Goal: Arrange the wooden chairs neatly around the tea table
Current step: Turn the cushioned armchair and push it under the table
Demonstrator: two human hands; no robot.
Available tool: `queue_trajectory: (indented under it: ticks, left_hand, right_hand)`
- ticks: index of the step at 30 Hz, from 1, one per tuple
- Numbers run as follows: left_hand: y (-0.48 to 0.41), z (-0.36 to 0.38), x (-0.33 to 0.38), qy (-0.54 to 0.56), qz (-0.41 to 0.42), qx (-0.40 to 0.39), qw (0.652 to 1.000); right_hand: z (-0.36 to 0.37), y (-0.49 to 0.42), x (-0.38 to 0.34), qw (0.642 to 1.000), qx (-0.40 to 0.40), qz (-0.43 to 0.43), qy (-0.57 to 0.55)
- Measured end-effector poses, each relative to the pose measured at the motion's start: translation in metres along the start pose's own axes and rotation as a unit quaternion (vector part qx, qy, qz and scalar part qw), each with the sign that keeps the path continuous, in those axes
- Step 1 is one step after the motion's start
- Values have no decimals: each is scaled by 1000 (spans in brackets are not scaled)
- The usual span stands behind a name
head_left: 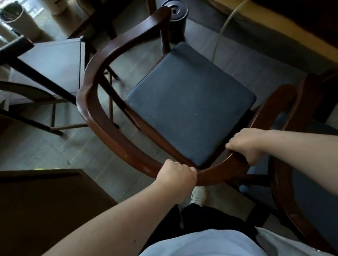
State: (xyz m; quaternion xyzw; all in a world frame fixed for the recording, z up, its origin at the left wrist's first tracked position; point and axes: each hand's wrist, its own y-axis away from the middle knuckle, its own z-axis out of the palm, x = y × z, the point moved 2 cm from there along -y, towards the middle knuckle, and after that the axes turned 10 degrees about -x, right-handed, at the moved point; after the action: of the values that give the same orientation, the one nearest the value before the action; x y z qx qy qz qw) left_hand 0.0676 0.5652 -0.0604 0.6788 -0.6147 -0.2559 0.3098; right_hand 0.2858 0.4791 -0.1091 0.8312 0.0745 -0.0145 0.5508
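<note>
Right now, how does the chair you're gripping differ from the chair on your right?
The gripped chair is held by the left hand and right hand on its curved back rail; the right chair is untouched. The gripped chair's dark cushion shows whole; the right chair's seat is cut off by the frame edge. Both have curved reddish-brown wooden rails and dark seats.

The curved wooden armchair frame [92, 112] is a deep reddish brown with a glossy sheen, and its square seat cushion [190, 105] is plain dark slate blue. The floor of long tiles [48, 147] is pale grey. The long table edge [291, 33] is yellowish tan. A round bin [19, 20] is cream.
</note>
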Motion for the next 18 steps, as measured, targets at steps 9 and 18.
queue_trajectory:
  ticks: [9, 18]
  left_hand:
    - [42, -38, -68, 60, 115, 131, 983]
    - [75, -56, -174, 21, 228, 202, 952]
  right_hand:
    - [0, 52, -37, 911, 217, 8, -350]
    - [-32, 67, -140, 676, 360, 49, -641]
